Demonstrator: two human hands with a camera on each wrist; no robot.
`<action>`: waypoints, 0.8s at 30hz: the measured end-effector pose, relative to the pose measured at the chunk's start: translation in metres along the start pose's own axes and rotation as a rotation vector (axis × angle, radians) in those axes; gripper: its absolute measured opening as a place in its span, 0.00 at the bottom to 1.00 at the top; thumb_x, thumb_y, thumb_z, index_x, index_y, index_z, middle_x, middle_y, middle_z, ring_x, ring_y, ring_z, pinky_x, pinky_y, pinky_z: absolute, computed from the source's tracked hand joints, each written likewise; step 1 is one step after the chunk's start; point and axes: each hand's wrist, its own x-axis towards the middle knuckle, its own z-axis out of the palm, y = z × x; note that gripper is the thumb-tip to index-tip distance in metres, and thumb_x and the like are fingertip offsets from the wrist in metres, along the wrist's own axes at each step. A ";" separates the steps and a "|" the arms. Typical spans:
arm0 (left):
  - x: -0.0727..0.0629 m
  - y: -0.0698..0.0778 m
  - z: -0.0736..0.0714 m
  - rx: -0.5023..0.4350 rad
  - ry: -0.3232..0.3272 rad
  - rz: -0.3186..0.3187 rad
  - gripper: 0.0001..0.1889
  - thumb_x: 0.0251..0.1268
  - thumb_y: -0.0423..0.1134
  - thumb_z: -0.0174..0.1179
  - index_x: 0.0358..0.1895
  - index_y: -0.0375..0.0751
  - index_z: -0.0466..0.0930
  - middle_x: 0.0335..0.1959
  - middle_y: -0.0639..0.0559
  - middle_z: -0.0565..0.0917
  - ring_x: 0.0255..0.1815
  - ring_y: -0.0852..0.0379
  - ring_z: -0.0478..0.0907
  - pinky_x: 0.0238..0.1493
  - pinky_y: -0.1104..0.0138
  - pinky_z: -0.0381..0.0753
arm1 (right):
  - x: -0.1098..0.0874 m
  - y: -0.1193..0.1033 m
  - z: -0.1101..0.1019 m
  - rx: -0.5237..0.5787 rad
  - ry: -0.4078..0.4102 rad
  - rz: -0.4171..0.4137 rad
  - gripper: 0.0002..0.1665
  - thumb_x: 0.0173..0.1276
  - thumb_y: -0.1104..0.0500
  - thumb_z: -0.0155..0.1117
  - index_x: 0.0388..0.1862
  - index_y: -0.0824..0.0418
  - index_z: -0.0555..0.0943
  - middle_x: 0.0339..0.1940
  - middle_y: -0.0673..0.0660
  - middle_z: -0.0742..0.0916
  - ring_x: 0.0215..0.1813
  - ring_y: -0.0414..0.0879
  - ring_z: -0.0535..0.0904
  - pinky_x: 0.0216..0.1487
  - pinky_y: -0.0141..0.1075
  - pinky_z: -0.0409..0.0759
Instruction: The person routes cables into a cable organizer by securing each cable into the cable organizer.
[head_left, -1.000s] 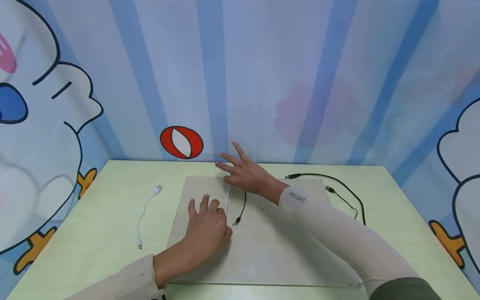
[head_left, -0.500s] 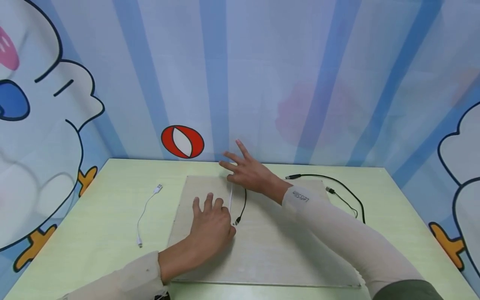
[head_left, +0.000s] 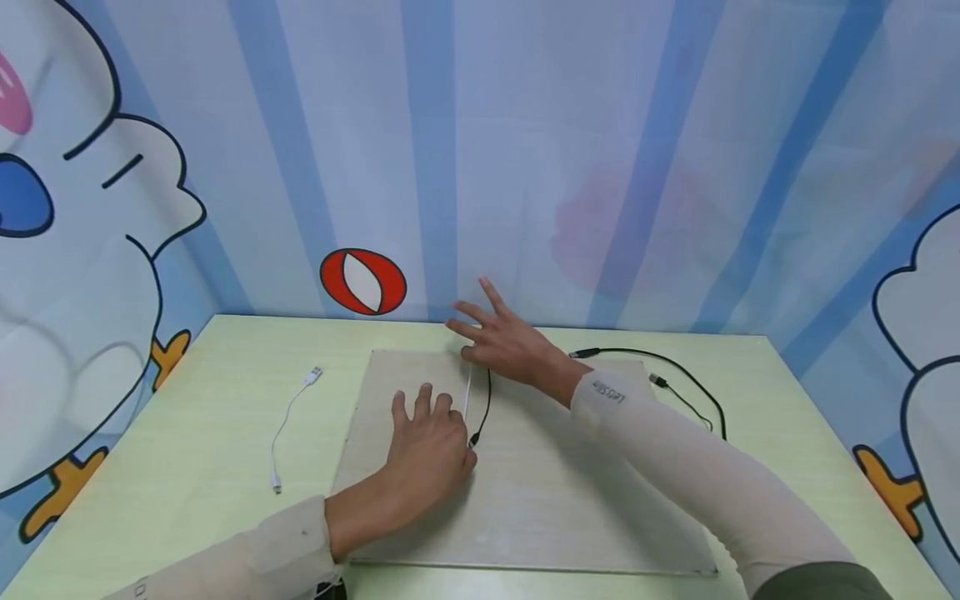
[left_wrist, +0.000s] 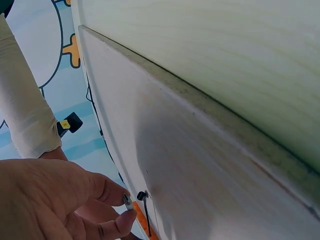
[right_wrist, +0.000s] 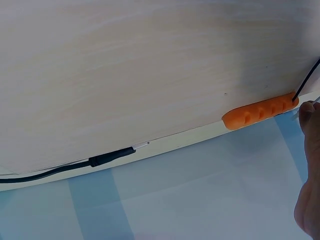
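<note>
A white cable (head_left: 468, 393) is stretched between my two hands over a beige board (head_left: 592, 517). With thumb and forefinger, my left hand (head_left: 427, 454) pinches its near end, where a small metal-tipped plug (left_wrist: 127, 201) shows in the left wrist view. My right hand (head_left: 506, 343) pinches the far end near the board's back edge, its other fingers spread. Just right of the white one lies a black cable (head_left: 486, 404), its plug (head_left: 474, 440) close to my left fingertips. An orange ribbed handle-like piece (right_wrist: 260, 111) lies at the board's back edge, hidden in the head view.
Another white USB cable (head_left: 283, 429) lies on the table (head_left: 217, 400) at left. To the right are a thick black cable (head_left: 678, 367) and a thinner dark USB cable (head_left: 686, 402), partly behind my right sleeve. A printed curtain (head_left: 510, 167) rises behind the table.
Both hands have shifted slightly to the right, carrying the white cable closer to the black one. Their grips look the same, and the other cables lie where they were.
</note>
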 end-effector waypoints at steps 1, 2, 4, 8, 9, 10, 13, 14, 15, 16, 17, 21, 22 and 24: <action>0.000 0.000 0.000 -0.002 0.003 0.002 0.16 0.69 0.42 0.77 0.41 0.27 0.92 0.59 0.33 0.88 0.78 0.26 0.78 0.75 0.24 0.70 | 0.000 0.000 0.000 -0.004 -0.003 0.001 0.21 0.78 0.54 0.79 0.64 0.33 0.92 0.86 0.48 0.79 0.91 0.55 0.67 0.91 0.73 0.54; 0.000 0.000 0.000 -0.004 0.004 0.004 0.16 0.69 0.42 0.76 0.41 0.27 0.92 0.59 0.33 0.88 0.78 0.26 0.78 0.75 0.23 0.70 | -0.001 0.001 0.000 -0.007 -0.009 0.002 0.20 0.78 0.54 0.79 0.64 0.34 0.92 0.87 0.47 0.79 0.92 0.54 0.67 0.91 0.73 0.54; 0.001 0.001 0.000 -0.012 0.006 0.006 0.16 0.69 0.41 0.76 0.42 0.27 0.92 0.59 0.33 0.88 0.78 0.25 0.77 0.75 0.23 0.69 | -0.002 0.001 0.001 -0.014 -0.014 0.004 0.21 0.78 0.54 0.79 0.64 0.34 0.92 0.87 0.47 0.78 0.92 0.54 0.67 0.91 0.73 0.54; 0.003 0.002 0.001 -0.026 0.006 0.004 0.16 0.69 0.41 0.76 0.43 0.27 0.92 0.59 0.32 0.88 0.78 0.25 0.77 0.76 0.23 0.69 | -0.003 0.002 0.002 -0.002 -0.014 0.010 0.21 0.77 0.54 0.80 0.63 0.34 0.93 0.87 0.47 0.79 0.91 0.54 0.67 0.91 0.73 0.55; 0.004 0.002 0.001 -0.030 0.006 0.003 0.16 0.69 0.41 0.76 0.44 0.27 0.92 0.59 0.32 0.88 0.78 0.25 0.77 0.76 0.23 0.68 | -0.004 0.003 0.002 0.001 -0.009 0.011 0.21 0.76 0.55 0.80 0.63 0.34 0.93 0.86 0.47 0.79 0.91 0.54 0.68 0.90 0.72 0.56; 0.004 0.002 0.001 -0.029 0.004 0.001 0.16 0.69 0.41 0.76 0.44 0.27 0.92 0.59 0.32 0.88 0.78 0.25 0.77 0.76 0.24 0.68 | -0.004 0.003 0.003 0.005 -0.006 0.012 0.21 0.76 0.55 0.80 0.63 0.34 0.93 0.86 0.48 0.79 0.91 0.54 0.68 0.91 0.73 0.55; 0.006 0.003 0.002 -0.028 -0.005 -0.003 0.17 0.69 0.42 0.77 0.45 0.27 0.92 0.60 0.32 0.88 0.79 0.26 0.76 0.76 0.24 0.68 | -0.005 0.004 0.003 0.003 -0.004 0.013 0.20 0.76 0.54 0.81 0.62 0.35 0.93 0.86 0.48 0.80 0.91 0.54 0.68 0.90 0.73 0.55; 0.007 0.004 0.003 -0.029 -0.008 -0.003 0.18 0.70 0.43 0.77 0.45 0.27 0.92 0.61 0.32 0.88 0.79 0.25 0.76 0.77 0.24 0.68 | -0.006 0.005 0.002 0.002 -0.004 0.015 0.20 0.76 0.54 0.81 0.62 0.35 0.93 0.86 0.48 0.80 0.91 0.54 0.68 0.90 0.73 0.55; 0.008 0.004 0.003 -0.028 -0.011 -0.003 0.18 0.70 0.43 0.77 0.46 0.27 0.92 0.61 0.32 0.88 0.79 0.25 0.76 0.77 0.24 0.67 | -0.006 0.005 0.002 0.002 -0.005 0.017 0.19 0.76 0.53 0.80 0.62 0.35 0.93 0.86 0.48 0.80 0.91 0.54 0.68 0.90 0.73 0.55; 0.009 0.004 0.003 -0.026 -0.012 -0.002 0.18 0.70 0.44 0.77 0.45 0.27 0.92 0.61 0.32 0.88 0.79 0.25 0.76 0.77 0.24 0.67 | -0.007 0.006 0.002 0.003 -0.010 0.020 0.18 0.77 0.52 0.80 0.62 0.35 0.93 0.86 0.48 0.80 0.91 0.54 0.68 0.91 0.73 0.54; 0.009 0.005 0.003 -0.024 -0.013 -0.001 0.18 0.70 0.44 0.77 0.45 0.27 0.92 0.61 0.32 0.88 0.79 0.25 0.76 0.77 0.24 0.67 | -0.007 0.007 0.001 0.003 -0.007 0.023 0.17 0.77 0.50 0.79 0.62 0.35 0.93 0.86 0.48 0.80 0.90 0.54 0.68 0.90 0.73 0.55; 0.010 0.006 0.003 -0.019 -0.008 0.001 0.17 0.69 0.43 0.77 0.44 0.28 0.92 0.60 0.33 0.88 0.80 0.26 0.76 0.77 0.24 0.67 | -0.010 0.009 0.001 0.012 0.011 0.032 0.14 0.79 0.43 0.76 0.60 0.35 0.94 0.85 0.48 0.81 0.90 0.54 0.69 0.90 0.72 0.56; 0.011 0.006 0.003 -0.017 -0.008 0.001 0.17 0.69 0.43 0.77 0.44 0.28 0.92 0.60 0.33 0.88 0.80 0.26 0.76 0.77 0.24 0.67 | -0.010 0.009 0.002 0.013 0.017 0.033 0.14 0.79 0.42 0.76 0.60 0.35 0.94 0.85 0.48 0.81 0.90 0.55 0.70 0.90 0.72 0.56; 0.012 0.007 0.003 -0.017 -0.007 0.001 0.16 0.70 0.43 0.76 0.44 0.28 0.92 0.60 0.33 0.88 0.80 0.26 0.76 0.77 0.25 0.67 | -0.012 0.009 0.003 0.013 0.023 0.035 0.13 0.78 0.42 0.76 0.59 0.35 0.94 0.84 0.48 0.81 0.89 0.55 0.70 0.90 0.72 0.57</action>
